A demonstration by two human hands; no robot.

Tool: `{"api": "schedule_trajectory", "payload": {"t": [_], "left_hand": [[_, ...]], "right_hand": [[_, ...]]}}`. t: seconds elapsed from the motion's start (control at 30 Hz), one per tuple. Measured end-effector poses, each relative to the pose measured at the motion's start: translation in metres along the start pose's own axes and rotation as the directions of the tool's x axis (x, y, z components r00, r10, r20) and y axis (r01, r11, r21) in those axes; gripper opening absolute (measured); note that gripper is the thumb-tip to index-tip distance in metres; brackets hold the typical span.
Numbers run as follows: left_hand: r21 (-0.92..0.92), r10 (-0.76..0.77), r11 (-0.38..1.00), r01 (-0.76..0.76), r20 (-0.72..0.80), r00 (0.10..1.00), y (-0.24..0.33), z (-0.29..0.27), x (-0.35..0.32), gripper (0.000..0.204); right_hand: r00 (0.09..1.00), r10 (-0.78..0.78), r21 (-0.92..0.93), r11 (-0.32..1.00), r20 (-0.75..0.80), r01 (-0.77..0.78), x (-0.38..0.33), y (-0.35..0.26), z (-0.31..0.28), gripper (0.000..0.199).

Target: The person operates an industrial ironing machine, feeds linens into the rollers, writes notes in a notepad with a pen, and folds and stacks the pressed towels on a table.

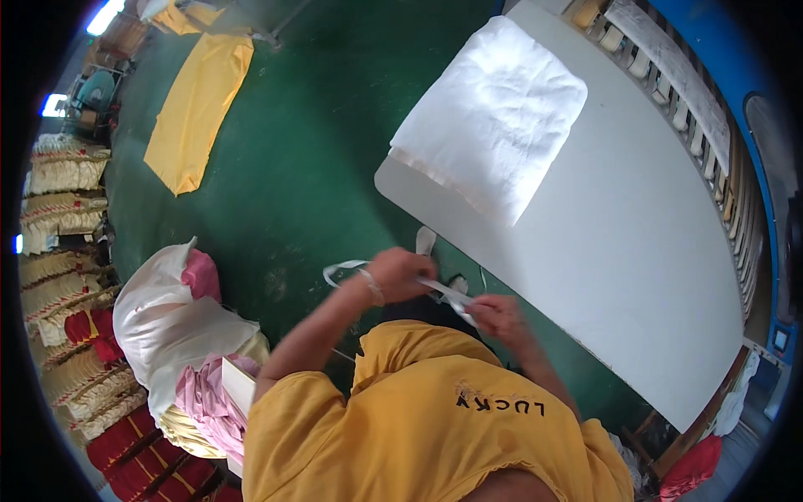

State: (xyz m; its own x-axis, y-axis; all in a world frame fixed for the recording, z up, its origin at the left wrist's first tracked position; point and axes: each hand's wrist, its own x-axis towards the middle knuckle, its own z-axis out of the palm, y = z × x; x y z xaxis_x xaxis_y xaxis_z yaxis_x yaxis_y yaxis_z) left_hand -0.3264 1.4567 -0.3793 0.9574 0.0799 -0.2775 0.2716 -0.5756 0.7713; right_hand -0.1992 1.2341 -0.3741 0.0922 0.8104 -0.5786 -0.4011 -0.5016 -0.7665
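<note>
- The left hand [400,272] has its grip pinched shut on a narrow white strap [442,291], fingers curled over it, just off the near edge of the counter [636,243].
- The right hand [496,316] also pinches the white strap, at its lower end, with the fingers pressed together on it; the two hands are close, with a short run of strap taut between them.
- A loose loop of the strap curls out past the left wrist, over the green floor [309,159], and another end stands up towards the counter's edge.
- The strap hangs in front of the person's yellow shirt [435,410], between the body and the counter.
- The counter is a pale grey slab running diagonally; its near long edge and rounded corner lie just beyond the hands.
- A folded stack of white cloth [493,113] sits at the counter's far-left end, overhanging the edge slightly; the rest of the top lies bare.
- Left of the person a white sack [163,322] stuffed with pink cloth stands on the floor, near the left elbow.
- Farther off, a yellow sheet of fabric [196,105] lies flat, with open green floor between it and the hands.
</note>
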Motion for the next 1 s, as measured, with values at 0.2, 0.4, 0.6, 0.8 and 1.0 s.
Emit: {"api": "schedule_trajectory", "payload": {"t": [0.2,0.4,0.6,0.8,1.0], "left_hand": [[-0.364,-0.398,0.787,0.498,0.317,0.861,-0.060,-0.101,-0.045,0.018],[0.407,-0.128,0.912,-0.044,0.386,0.914,-0.027,-0.059,0.001,0.015],[-0.071,0.268,0.962,-0.265,0.037,0.963,0.039,-0.026,0.080,0.012],[-0.373,-0.107,0.889,0.263,0.391,0.914,-0.049,-0.112,0.030,0.016],[-0.265,-0.540,0.731,0.629,0.339,0.770,-0.142,-0.083,0.035,0.014]], "right_hand": [[0.503,0.188,0.122,0.979,-0.844,-0.161,-0.113,0.095,-0.165,0.013],[0.670,-0.369,-0.705,0.626,-0.644,-0.333,-0.129,0.088,-0.153,0.022],[0.961,-0.124,0.213,0.960,-0.248,0.179,0.037,-0.095,0.002,0.040],[0.843,0.175,0.063,0.984,-0.509,-0.167,-0.017,-0.026,-0.113,0.011],[0.630,-0.113,-0.488,0.739,-0.768,-0.464,-0.030,0.042,-0.186,0.017]]}}
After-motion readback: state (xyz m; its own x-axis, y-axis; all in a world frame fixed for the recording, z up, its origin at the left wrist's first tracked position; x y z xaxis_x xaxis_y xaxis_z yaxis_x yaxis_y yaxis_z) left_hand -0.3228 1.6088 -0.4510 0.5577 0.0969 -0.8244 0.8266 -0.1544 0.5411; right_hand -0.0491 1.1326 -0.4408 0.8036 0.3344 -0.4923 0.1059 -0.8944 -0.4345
